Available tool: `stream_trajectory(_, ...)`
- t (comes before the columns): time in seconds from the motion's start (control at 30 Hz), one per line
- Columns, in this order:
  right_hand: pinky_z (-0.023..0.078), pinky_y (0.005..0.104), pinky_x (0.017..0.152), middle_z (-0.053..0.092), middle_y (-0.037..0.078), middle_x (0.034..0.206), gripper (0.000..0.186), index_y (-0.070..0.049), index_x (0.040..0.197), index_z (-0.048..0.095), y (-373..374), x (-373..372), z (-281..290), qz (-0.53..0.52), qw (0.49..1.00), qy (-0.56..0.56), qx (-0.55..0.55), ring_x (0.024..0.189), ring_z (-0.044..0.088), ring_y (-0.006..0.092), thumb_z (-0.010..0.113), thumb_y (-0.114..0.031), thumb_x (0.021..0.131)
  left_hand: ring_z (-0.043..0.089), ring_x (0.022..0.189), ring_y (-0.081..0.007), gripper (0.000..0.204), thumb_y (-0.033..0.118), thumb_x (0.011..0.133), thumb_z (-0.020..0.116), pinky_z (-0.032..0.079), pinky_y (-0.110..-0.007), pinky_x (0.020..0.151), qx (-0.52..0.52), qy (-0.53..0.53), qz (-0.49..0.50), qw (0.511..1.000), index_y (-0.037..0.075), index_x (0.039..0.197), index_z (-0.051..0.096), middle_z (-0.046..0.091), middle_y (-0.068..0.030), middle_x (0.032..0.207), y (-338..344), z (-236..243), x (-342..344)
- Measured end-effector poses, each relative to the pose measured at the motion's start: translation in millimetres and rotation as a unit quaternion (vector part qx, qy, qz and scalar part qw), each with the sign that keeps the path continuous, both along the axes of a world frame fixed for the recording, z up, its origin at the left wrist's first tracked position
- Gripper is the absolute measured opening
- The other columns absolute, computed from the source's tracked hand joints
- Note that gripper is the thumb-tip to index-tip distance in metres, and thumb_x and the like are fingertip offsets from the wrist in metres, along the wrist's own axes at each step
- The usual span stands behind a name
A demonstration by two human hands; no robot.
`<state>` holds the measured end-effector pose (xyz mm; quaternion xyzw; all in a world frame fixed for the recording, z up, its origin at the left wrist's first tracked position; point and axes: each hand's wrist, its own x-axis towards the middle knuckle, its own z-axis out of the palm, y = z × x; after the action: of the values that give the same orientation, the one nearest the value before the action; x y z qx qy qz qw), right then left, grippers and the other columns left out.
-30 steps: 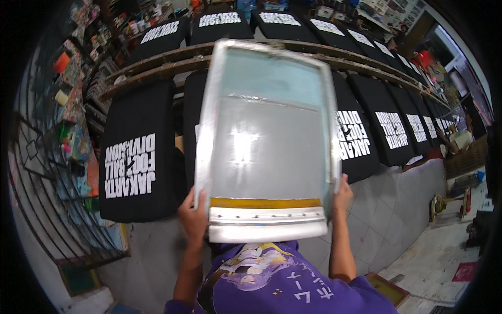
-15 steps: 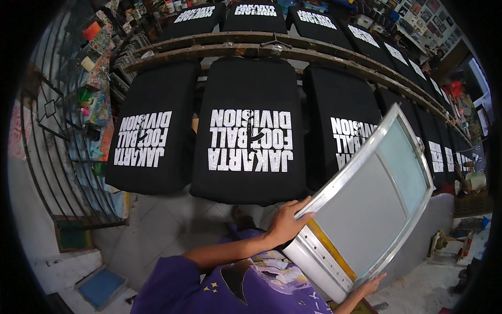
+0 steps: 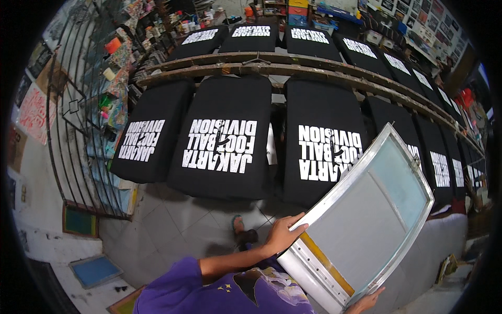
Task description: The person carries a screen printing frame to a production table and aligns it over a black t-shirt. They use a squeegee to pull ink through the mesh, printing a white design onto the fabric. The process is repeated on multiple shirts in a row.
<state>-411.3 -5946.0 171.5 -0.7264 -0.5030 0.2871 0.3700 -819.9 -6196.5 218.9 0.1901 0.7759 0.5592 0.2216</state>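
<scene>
My left hand [image 3: 285,232] grips the upper-left edge of a silver-framed printing screen [image 3: 350,225] beside its yellow strip. My right hand [image 3: 368,298] holds the same frame at its lower end, its fingers partly behind the metal. The screen is tilted diagonally at lower right, with grey mesh and a pale blue band at the far end. Beyond it, black shirts on boards [image 3: 219,110] line a wooden rail, each printed with white block lettering. The screen overlaps the nearest right shirt [image 3: 324,99] in view; whether they touch I cannot tell.
A second row of printed shirts [image 3: 311,49] stands behind the rails [image 3: 219,68]. A metal grille [image 3: 73,157] and cluttered shelves flank the left. Small framed screens [image 3: 95,272] rest at lower left. My sandalled foot [image 3: 238,225] is on the tiled floor [image 3: 172,225].
A second ago the screen was upright in front of me; it has swung to lower right and turned diagonal, uncovering the shirts. Both hands still hold it. The view has shifted too.
</scene>
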Motion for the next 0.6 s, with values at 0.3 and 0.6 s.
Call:
stream_trajectory(0.3,0.052,0.0375,0.084,0.072,0.013,0.100,0.073,0.007,0.109,0.072,109.6,-124.5,19.5,0.150,0.988,0.014,-0.020,0.091,0.065,0.0239,0.055,-0.064,0.101,0.076,0.100,-0.0200,0.051,0.034,0.092,0.078,0.057,-0.030,0.084,-0.010,-0.018,0.200,0.980,0.001,0.130,0.070,0.077,-0.0194,0.114,10.6,-5.4,-0.8)
stream_trajectory(0.6,0.046,0.0327,0.073,0.066,0.005,0.081,0.065,0.005,0.095,0.072,186.6,-281.8,-3.1,0.324,0.944,0.052,0.025,0.075,0.056,0.0164,0.054,-0.056,0.105,0.076,0.103,-0.0203,0.053,0.035,0.093,0.077,0.057,-0.030,0.087,0.017,-0.014,0.316,0.948,0.000,0.131,0.069,0.077,-0.0190,0.114,14.2,-43.0,-59.3)
